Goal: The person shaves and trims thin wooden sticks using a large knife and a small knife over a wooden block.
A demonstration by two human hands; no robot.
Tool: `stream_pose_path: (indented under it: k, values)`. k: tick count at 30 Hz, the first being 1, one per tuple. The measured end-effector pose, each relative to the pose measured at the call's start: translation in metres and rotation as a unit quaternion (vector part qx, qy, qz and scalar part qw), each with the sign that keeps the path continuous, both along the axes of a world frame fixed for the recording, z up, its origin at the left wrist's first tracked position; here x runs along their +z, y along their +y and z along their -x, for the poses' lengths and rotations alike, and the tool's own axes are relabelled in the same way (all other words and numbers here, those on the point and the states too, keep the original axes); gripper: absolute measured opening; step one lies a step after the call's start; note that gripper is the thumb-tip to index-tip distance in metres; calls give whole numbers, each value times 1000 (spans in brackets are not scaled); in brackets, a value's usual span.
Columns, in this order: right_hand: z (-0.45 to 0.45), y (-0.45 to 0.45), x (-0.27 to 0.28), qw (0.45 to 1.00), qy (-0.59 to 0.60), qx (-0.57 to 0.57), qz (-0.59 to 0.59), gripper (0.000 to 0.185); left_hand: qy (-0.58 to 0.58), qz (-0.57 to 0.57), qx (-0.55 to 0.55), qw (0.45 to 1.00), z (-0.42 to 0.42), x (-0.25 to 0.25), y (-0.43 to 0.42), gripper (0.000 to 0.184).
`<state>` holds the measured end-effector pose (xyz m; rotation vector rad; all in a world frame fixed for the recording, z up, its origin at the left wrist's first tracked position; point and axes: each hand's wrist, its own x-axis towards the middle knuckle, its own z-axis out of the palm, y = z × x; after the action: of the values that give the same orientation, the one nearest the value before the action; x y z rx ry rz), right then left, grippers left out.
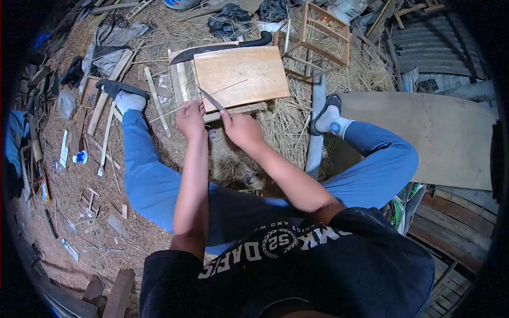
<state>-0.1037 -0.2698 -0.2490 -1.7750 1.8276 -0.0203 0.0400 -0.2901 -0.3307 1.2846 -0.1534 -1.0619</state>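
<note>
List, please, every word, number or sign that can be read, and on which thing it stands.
"MK": black shirt; neighbouring letter unclear.
"52": same shirt, inside a wreath.
"DAFIS": same shirt, ending uncertain.
"EXIST AND": same shirt; rest unclear.
Sock emblem, floor packet: too small to read.

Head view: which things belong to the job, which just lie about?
Job, apparently:
thin pale wooden stick (left hand)
narrow grey metal knife (right hand)
rectangular light-brown wooden board (beneath them)

Lying about, apparently:
crumpled black plastic bag
open brown wooden frame
small blue-and-white container
</note>
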Motion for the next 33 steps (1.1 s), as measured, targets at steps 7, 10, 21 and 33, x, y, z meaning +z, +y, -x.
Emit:
stream_pose_path:
  k: [7,10,21,33]
  values:
    - [16,-1,10,997,59,36,40,63,7,3,11,1000,3,5,0,12]
    - [10,-1,11,998,50,33,37,63,3,6,3,1000,0,6,-2,11]
    - [36,-26,13,998,47,-44,5,69,14,27,11,999,0,-1,-2,12]
    - [48,-28,12,996,28,-76,-47,68,13,12,17,1000,1,-3,-1,11]
